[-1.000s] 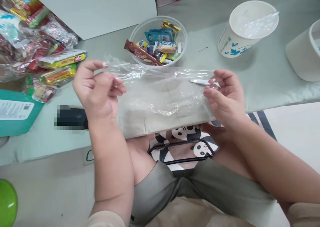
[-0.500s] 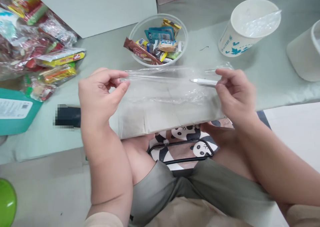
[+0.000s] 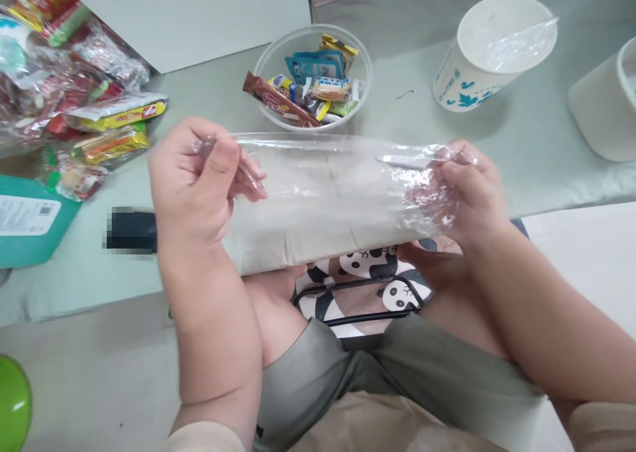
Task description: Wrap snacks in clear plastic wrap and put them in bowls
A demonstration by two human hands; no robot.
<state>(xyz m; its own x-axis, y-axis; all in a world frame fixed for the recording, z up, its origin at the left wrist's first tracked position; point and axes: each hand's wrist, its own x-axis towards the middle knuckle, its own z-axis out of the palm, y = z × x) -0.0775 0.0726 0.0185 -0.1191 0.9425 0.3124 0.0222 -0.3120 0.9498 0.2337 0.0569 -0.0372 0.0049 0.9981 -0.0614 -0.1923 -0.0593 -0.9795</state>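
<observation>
A clear plastic bag [image 3: 318,173] is stretched between my two hands above the table's front edge. My left hand [image 3: 203,167] pinches its left end, the thumb pressed over the film. Its other end is gathered in my right hand [image 3: 470,180], crumpled and shiny around the fingers. Along the top right of the bag shows a slim white strip [image 3: 405,162], running into my right hand; what it is exactly I cannot tell. Just beyond the bag stands a round clear plastic bowl [image 3: 368,61] with several wrapped snacks in it.
A white paper cup [image 3: 462,81] with clear film inside stands at the back right, near another white container [image 3: 599,107]. Wrapped snacks [image 3: 74,87] are heaped at the left, by a teal package [image 3: 34,223]. A dark object [image 3: 132,230] lies beside my left wrist.
The bag has been raised and spread taller between my hands. My left hand has turned, its thumb now over the film, and the right end has bunched around my right fingers.
</observation>
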